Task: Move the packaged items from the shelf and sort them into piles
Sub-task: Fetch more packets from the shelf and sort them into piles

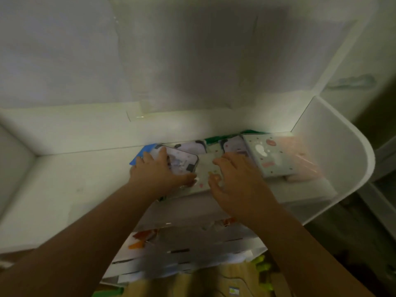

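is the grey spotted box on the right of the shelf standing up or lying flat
Lying flat. The grey spotted box shows its broad printed face upward, resting on other packages on the shelf, right of the right hand.

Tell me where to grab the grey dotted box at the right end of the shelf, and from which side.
Take the grey box by its long side edges, coming from the front, open side of the shelf. It lies flat on a pink pack, tilted, its near end toward you; the shelf's end wall stands close on its right. The right hand is nearest.
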The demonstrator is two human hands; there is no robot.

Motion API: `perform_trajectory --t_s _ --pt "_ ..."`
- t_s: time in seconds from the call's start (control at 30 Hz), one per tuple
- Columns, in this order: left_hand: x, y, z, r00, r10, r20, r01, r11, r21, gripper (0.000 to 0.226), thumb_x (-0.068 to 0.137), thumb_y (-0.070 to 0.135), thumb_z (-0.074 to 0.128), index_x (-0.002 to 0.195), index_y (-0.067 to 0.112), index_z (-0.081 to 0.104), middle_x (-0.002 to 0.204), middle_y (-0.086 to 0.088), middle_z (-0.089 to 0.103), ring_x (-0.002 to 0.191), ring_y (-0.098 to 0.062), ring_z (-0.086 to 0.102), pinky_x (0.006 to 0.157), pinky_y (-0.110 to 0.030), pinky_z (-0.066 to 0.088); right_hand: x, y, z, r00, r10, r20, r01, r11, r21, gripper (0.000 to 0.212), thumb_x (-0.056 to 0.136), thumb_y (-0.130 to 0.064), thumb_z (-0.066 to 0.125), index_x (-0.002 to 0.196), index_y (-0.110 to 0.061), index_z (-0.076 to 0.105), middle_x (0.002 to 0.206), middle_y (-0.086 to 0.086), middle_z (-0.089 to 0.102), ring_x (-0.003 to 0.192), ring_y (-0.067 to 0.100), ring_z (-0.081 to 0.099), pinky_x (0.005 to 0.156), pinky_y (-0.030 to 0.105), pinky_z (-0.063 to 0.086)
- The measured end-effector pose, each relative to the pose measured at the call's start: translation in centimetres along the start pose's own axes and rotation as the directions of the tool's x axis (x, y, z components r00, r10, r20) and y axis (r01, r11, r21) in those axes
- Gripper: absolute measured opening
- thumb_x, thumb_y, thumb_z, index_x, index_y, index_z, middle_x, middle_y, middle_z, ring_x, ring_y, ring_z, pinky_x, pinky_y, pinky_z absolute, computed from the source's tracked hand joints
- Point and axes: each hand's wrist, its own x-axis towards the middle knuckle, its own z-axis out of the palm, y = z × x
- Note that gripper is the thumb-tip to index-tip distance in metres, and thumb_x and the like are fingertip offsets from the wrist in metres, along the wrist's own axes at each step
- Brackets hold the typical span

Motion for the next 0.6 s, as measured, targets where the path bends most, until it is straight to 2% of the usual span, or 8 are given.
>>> perform_trajectory --t_s 0.1,0.2,0.33,0.4,0.5,0.6 --pt "0.0 0.3 0.0 0.999 -0.028 -0.022 0.028 1.0 -0.001 0.137 0.038 0.099 0.045 0.152 0.031 0.01 0.156 -0.016 0.027 0.141 -0.039 0.026 0.11 -0.055 0.031 0.2 0.2 -0.2 0.999 -0.036 0.006 0.036 0.999 0.009 0.054 0.086 -0.049 0.033 0.126 -0.019 0.054 0.128 0.004 0.053 0.118 0.023 0.048 0.1 0.037 0.041" --pt "0.2 0.2 -0.8 0.999 -0.036 -0.024 0.035 0.999 -0.02 0.136 0.031 0.097 0.052 0.146 0.032 0.02 0.145 -0.012 0.04 0.131 -0.034 0.04 0.103 -0.051 0.039 0.3 0.6 -0.2 0.998 -0.065 0.013 0.064 0.998 0.019 0.048 0.089 -0.047 0.042 0.128 -0.02 0.052 0.129 0.003 0.051 0.119 0.023 0.046 0.101 0.036 0.041" --pt "0.0 0.3 -1.8 0.997 -0.07 0.014 0.07 0.997 -0.016 0.14 0.038 0.086 0.07 0.151 0.033 0.007 0.145 -0.016 0.034 0.131 -0.037 0.037 0.102 -0.05 0.038 0.3 1.1 0.0 0.995 -0.102 0.012 0.102 0.994 0.033 0.041 0.092 -0.042 0.05 0.127 -0.021 0.052 0.126 0.001 0.051 0.117 0.02 0.046 0.1 0.035 0.042" --pt "-0.2 0.2 -2.2 0.996 -0.09 0.009 0.09 0.995 -0.03 0.141 0.038 0.083 0.074 0.151 0.031 0.007 0.143 -0.016 0.03 0.132 -0.038 0.033 0.102 -0.05 0.038 0.2 1.3 0.1 0.993 -0.12 0.016 0.119 0.992 0.035 0.041 0.092 -0.043 0.051 0.127 -0.022 0.052 0.126 0.0 0.051 0.116 0.019 0.046 0.099 0.033 0.041" --pt "-0.1 -0.8 -2.8 0.992 -0.1 -0.079 0.086 0.982 -0.169 0.129 0.046 0.072 0.082 0.149 0.03 0.017 0.138 -0.015 0.032 0.13 -0.038 0.033 0.102 -0.048 0.039 0.2 1.7 0.2 0.992 -0.125 0.024 0.124 0.991 0.043 0.045 0.094 -0.045 0.05 0.132 -0.022 0.05 0.13 0.0 0.049 0.121 0.019 0.044 0.102 0.032 0.038" --pt "-0.3 -2.3 -3.4 0.978 -0.1 -0.186 0.018 0.916 -0.4 0.113 0.057 0.057 0.087 0.148 0.025 0.029 0.136 -0.013 0.045 0.119 -0.033 0.051 0.093 -0.044 0.047 0.4 2.2 0.6 0.993 -0.117 0.026 0.116 0.993 0.024 0.045 0.094 -0.047 0.048 0.132 -0.022 0.049 0.13 0.0 0.049 0.121 0.019 0.044 0.101 0.032 0.038"
